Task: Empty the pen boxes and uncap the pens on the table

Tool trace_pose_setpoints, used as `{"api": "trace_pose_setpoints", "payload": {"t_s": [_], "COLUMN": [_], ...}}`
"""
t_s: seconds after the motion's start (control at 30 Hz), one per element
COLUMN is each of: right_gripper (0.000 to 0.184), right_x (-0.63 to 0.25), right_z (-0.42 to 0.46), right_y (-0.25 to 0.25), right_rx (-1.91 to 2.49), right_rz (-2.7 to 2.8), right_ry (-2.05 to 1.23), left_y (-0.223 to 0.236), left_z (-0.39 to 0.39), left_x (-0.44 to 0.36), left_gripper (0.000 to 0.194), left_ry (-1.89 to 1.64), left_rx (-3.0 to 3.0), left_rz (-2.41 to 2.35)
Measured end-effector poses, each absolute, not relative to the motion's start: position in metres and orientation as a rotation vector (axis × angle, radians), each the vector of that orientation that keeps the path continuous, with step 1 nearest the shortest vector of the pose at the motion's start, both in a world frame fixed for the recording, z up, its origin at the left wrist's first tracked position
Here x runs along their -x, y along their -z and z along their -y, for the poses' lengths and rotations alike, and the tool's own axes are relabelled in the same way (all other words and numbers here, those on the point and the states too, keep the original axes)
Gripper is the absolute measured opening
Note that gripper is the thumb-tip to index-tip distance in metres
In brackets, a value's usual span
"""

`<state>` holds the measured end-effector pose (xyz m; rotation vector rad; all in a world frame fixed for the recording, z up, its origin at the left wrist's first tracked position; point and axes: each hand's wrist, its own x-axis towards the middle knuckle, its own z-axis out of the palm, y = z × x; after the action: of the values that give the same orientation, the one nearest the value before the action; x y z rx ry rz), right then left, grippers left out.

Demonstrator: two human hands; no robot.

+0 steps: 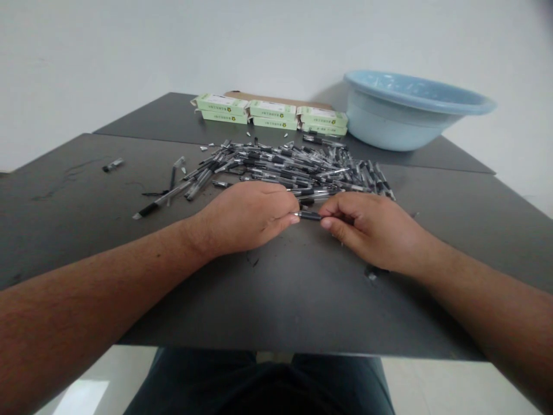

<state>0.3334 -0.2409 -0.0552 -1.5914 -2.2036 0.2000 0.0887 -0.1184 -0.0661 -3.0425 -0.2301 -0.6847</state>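
Between my two hands a pen (309, 215) with a dark grip lies level, just in front of the pile. My left hand (254, 213) is closed around one end of it, thumb pressed against the fingers. At the other end my right hand (367, 225) pinches it between thumb and forefinger. Both ends of the pen are hidden by my fingers. Right behind my hands spreads a heap of pens (280, 164), clear barrels with black grips, lying in many directions. One longer pen (158, 203) points out of the heap toward the left.
Light green boxes (272, 115) stand stacked in three piles at the back, a brown board (280, 99) behind them. A blue basin (397, 118) stands at the back right. Small loose parts (113, 165) lie at the left. A dark piece (374, 272) lies beneath my right wrist.
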Motion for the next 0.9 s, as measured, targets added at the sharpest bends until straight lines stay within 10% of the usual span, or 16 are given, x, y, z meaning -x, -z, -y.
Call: {"api": "trace_pose_setpoints", "payload": {"t_s": [0.9], "right_gripper": [0.019], "right_x": [-0.34], "right_z": [0.245], "right_y": [0.068], "right_rx": [1.591], "right_rz": [2.166], "right_ry": [-0.103], "left_y": [0.074], "left_z": [0.119], "left_x": [-0.09], "left_gripper": [0.034], "left_ry": [0.677], "left_rx": [3.128], "left_rz": [0.225]}}
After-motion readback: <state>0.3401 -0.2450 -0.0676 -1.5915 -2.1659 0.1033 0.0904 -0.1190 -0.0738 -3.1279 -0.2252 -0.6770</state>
